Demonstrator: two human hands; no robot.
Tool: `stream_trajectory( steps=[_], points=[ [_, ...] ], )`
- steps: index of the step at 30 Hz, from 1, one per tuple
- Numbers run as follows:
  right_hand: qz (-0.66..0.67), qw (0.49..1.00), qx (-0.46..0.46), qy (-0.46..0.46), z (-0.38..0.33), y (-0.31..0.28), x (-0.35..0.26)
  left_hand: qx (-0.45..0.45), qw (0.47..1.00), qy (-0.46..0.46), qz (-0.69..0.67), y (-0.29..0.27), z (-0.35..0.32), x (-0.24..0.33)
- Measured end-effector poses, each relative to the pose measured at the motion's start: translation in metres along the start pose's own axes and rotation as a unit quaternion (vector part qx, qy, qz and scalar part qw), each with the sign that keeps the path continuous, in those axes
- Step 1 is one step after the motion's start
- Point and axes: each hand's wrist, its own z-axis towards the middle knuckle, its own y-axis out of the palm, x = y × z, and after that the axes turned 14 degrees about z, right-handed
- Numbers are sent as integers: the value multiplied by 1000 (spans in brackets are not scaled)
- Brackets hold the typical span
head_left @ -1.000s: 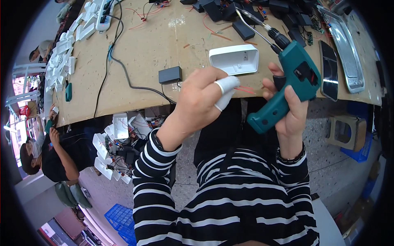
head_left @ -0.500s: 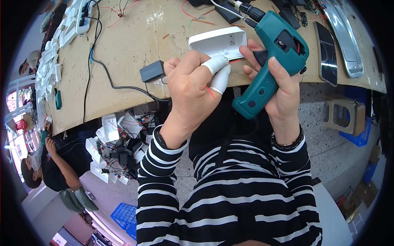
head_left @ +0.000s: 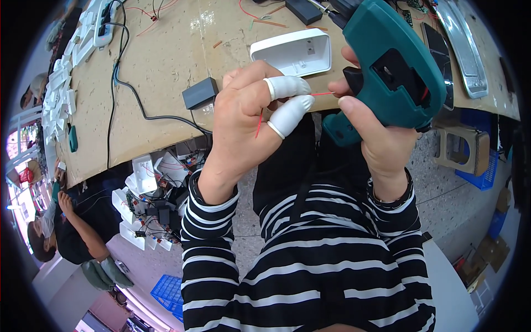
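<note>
left hand (head_left: 238,119): thumb and finger pinching red wire (head_left: 322,94), just this side of white case (head_left: 290,52). right hand (head_left: 387,141) curled round green gun (head_left: 401,58), fingertips at wire end, can't tell if pinching. wire probably light, bendy, grab near tip; gun likely hefty, wants full palm.

This looks like an electronics assembly workshop: white plastic housings (head_left: 58,94) crowd one end of a scuffed tan table (head_left: 166,61); a green pistol-shaped plastic tool (head_left: 398,61) is held over its edge, near heaped wired circuit parts (head_left: 160,213), a dark-clothed co-worker (head_left: 83,224) and a blue latticed plastic crate (head_left: 167,292).
</note>
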Motion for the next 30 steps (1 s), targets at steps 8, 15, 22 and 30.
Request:
stream_trajectory(
  steps=[8, 15, 22, 30],
  points=[
    [-81, 995, -16, -62, 0, 6, -1, 16, 1000, 16, 12, 3, -3, 3],
    [-74, 994, 32, -70, -5, 4, -3, 57, 974, 129, 179, 0, 0, -2],
    [-3, 997, 73, -39, -39, -27, -26, 109, 944, 134, 283, 15, 7, -9],
    [3, 991, 101, 86, -96, -43, -47, 110, 961, 79, 241, 24, 23, -13]
  ],
)
